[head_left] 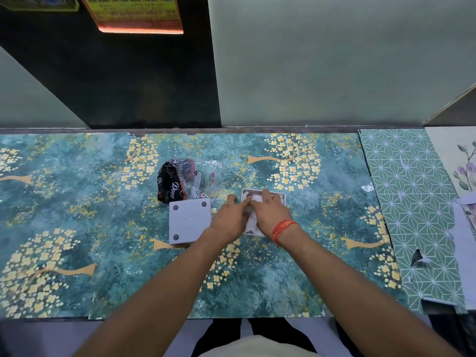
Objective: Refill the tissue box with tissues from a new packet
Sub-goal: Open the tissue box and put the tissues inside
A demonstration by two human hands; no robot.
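**Both hands pressing tissues into the open box**

Head view: I see the white tissue box (279, 196) lying open on the table (77, 228), with white tissues (253, 197) showing inside. My left hand (229, 222) and right hand (270, 215) meet over the box, fingers bent down onto the tissues; each grip is pressing rather than clenched, and I cannot tell whether either pinches a sheet. Just left of the box lies its grey lid (189, 221), 3 round feet showing. Beyond the lid sits the crumpled tissue packet (180, 180). An orange thread band (282, 229) circles my right wrist.
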